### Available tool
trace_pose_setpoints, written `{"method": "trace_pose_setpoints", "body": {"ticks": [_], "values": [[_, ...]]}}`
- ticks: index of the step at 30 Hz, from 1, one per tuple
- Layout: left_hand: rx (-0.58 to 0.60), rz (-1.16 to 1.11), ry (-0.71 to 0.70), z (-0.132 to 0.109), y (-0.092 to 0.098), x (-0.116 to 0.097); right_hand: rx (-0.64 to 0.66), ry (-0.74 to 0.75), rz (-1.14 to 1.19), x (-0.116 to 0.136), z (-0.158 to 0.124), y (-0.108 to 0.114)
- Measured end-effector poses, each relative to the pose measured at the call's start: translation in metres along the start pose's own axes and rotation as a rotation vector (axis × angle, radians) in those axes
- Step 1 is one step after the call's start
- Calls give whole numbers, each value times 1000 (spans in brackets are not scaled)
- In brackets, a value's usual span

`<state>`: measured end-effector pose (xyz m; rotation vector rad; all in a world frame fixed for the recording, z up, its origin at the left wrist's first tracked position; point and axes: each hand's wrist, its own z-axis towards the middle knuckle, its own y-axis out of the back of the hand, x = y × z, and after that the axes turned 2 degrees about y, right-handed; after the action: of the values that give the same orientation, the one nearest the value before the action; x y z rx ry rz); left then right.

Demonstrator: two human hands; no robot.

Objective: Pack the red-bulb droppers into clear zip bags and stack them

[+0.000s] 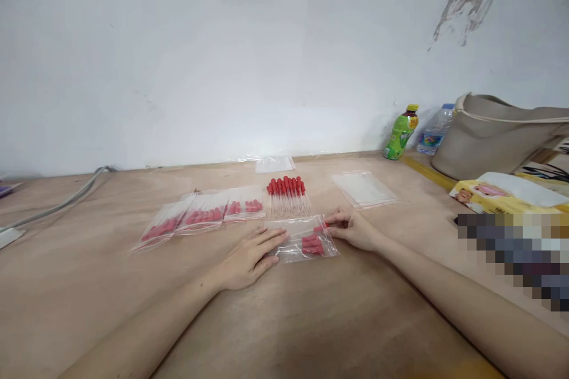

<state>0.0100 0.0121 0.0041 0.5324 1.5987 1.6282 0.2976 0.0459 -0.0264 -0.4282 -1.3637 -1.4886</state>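
A clear zip bag (290, 253) lies flat in front of me with several red-bulbed droppers (312, 244) inside, their bulbs toward its right end. Across the bag's left end my left hand (251, 257) rests flat, its fingers stretched out. At the right end, the fingers of my right hand (351, 230) pinch the red bulb of one dropper (320, 227); the rest of that dropper is hard to see through the plastic. Just behind the bag, a row of loose droppers (287, 186) lies with red bulbs pointing to the wall and clear tubes toward me.
Filled bags (204, 214) overlap at left. A stack of flat clear bags (364, 188) is at right, another bag (274, 164) by the wall. A green bottle (400, 135), a water bottle (435, 130), a beige bin (484, 136) and a tissue pack (511, 192) stand right; a cable (82, 192) runs left.
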Motion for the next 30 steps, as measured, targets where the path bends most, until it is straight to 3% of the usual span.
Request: {"method": "trace_pose_setpoints", "body": {"ticks": [6,11,14,18,24,30], "values": [[0,-3,-12,0,0,0,-162,-67,-18,-1,7,-16],[10,12,-19,0,-1,1,-41,147,-75,2,4,-14],[19,3,-26,1,-2,2,-53,-5,-55,2,9,-6],[-1,-25,-44,1,-2,3,-196,-275,-149,1,38,-1],[0,-27,-39,-1,-2,3,-270,-383,-307,4,93,-17],[5,-17,-28,0,-2,3,-169,-402,-313,4,106,-24]]}}
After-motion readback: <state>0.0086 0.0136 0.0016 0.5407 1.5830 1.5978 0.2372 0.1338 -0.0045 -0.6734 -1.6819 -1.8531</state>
